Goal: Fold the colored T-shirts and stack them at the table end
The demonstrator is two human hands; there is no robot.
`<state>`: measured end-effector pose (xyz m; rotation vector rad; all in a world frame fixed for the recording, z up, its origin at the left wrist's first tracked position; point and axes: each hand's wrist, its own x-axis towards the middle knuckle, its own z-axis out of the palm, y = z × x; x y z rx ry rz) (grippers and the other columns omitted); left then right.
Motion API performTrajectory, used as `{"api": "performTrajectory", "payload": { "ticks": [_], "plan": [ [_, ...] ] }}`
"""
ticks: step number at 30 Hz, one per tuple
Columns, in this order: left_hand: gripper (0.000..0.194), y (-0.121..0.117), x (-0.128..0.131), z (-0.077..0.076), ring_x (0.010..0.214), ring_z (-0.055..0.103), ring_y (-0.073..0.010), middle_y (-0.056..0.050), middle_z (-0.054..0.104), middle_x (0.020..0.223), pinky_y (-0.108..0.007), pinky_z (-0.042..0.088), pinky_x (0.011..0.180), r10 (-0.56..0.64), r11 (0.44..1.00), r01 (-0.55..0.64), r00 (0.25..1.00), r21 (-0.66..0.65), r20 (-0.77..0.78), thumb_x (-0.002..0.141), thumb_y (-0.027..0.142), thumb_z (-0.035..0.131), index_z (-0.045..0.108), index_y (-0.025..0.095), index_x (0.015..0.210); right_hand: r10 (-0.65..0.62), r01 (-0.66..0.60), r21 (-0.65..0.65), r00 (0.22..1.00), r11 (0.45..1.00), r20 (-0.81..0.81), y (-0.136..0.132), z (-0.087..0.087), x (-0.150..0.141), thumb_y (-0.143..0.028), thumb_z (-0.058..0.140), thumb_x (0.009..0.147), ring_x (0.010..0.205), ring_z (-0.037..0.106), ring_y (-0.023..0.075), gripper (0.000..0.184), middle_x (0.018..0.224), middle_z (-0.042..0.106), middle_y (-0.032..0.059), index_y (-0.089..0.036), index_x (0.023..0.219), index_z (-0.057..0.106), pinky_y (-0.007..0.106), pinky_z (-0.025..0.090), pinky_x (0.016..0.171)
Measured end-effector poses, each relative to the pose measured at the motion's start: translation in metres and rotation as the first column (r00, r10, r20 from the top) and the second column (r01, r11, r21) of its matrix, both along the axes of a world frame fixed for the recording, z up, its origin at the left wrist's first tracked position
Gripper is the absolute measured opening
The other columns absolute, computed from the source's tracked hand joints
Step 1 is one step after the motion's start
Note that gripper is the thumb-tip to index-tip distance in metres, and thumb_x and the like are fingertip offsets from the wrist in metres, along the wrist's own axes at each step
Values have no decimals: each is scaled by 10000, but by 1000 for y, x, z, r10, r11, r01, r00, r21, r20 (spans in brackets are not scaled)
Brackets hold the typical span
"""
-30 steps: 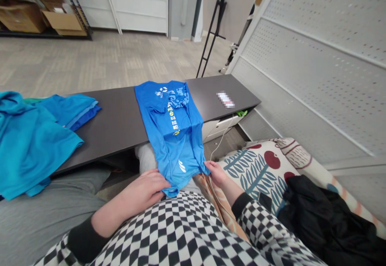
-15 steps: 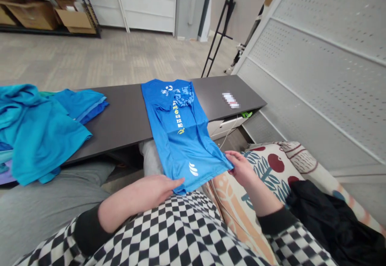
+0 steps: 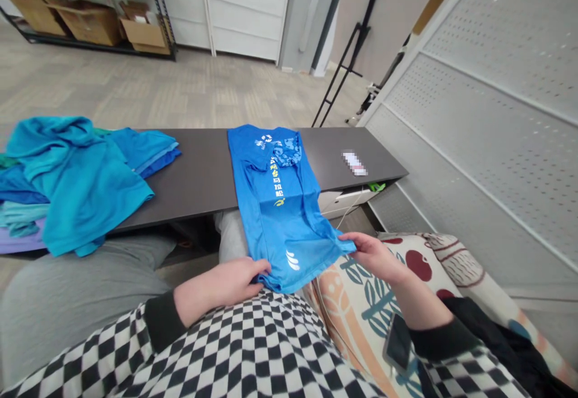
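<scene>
A blue T-shirt [image 3: 289, 223] with white and yellow print lies lengthwise from the dark table toward my lap. Its sides are turned in, and a patterned sleeve lies across the upper part. My left hand [image 3: 239, 280] pinches the left corner of the hem, close to my body. At the right corner of the hem, my right hand [image 3: 374, 256] grips the fabric between thumb and fingers, drawing it out to the side. The hem hangs between both hands, off the table's near edge.
On the left of the dark table [image 3: 194, 175] is a heap of blue and teal clothes [image 3: 85, 181]. A pixelated item [image 3: 354, 163] lies at the right. Beside me are a patterned sofa cover [image 3: 361, 301], a phone [image 3: 397, 344] and black cloth [image 3: 501, 338]. A perforated panel [image 3: 497, 115] borders the right.
The view has shifted, bringing the phone into sight. My left thumb has curled in at the hem corner, and the right corner is pulled into a narrower point.
</scene>
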<state>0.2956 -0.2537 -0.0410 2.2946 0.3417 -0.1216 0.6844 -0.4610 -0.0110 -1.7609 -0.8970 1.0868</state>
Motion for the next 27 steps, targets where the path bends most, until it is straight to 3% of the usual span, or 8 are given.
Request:
{"api": "performTrajectory", "payload": {
  "ticks": [3,7,11,13,16,21,24,27],
  "plan": [
    [248,3,-1,5,994,773,-263,-68,805,1065,-345,586,872,-8,999,7,999,48,37,1029,259,600,755,284,1221,-4,11,-31,971,999,237,11,8,5,-274,863,703,1024,768,327,355,1054,856,59,-276,1056,892,472,607,993],
    [229,21,-9,23,1121,734,-249,-57,792,1161,-365,578,993,43,998,-33,974,-49,220,1091,253,553,750,284,1204,3,-23,46,921,999,389,31,28,16,-413,845,799,993,756,320,226,1012,844,77,-288,980,895,454,600,998],
    [268,54,-16,49,1314,663,-247,-80,742,1397,-404,528,1164,156,980,-89,897,-175,415,1133,326,550,731,277,1324,22,-99,191,930,976,368,65,54,29,-559,837,902,1114,741,312,303,1161,824,106,-284,1020,883,437,585,1067],
    [264,77,-12,58,1245,685,-242,-83,755,1356,-393,555,1112,263,946,-141,863,-293,431,1129,379,574,738,255,1296,0,-66,248,967,967,256,92,65,35,-615,853,903,1243,727,340,397,1282,813,117,-294,1136,870,484,561,1136],
    [274,119,10,64,975,710,-210,-57,782,1065,-345,597,907,465,787,-181,803,-590,374,1084,461,640,736,208,1121,-45,37,287,999,957,21,147,75,44,-695,852,877,1231,757,386,487,1225,830,142,-285,1139,835,558,599,1067],
    [310,214,80,72,947,755,-242,-70,803,1030,-372,612,890,779,329,-165,605,-930,168,895,373,803,729,193,1137,-135,163,272,983,948,-122,282,77,72,-723,819,859,1107,800,386,527,1129,843,134,-259,1099,747,529,653,942],
    [352,290,121,74,985,776,-266,-101,816,1101,-407,626,909,820,243,-175,563,-954,105,870,321,774,737,193,1197,-102,149,263,978,953,-182,372,68,99,-602,873,839,1051,806,338,451,1062,850,105,-245,1082,741,472,659,963],
    [272,364,152,64,827,759,-244,-101,798,953,-384,619,784,845,212,-411,534,-887,-45,881,330,752,738,188,1112,-91,123,182,980,976,-174,450,44,123,-499,873,869,991,808,295,345,1024,853,106,-222,1040,758,432,666,948]
  ]
}}
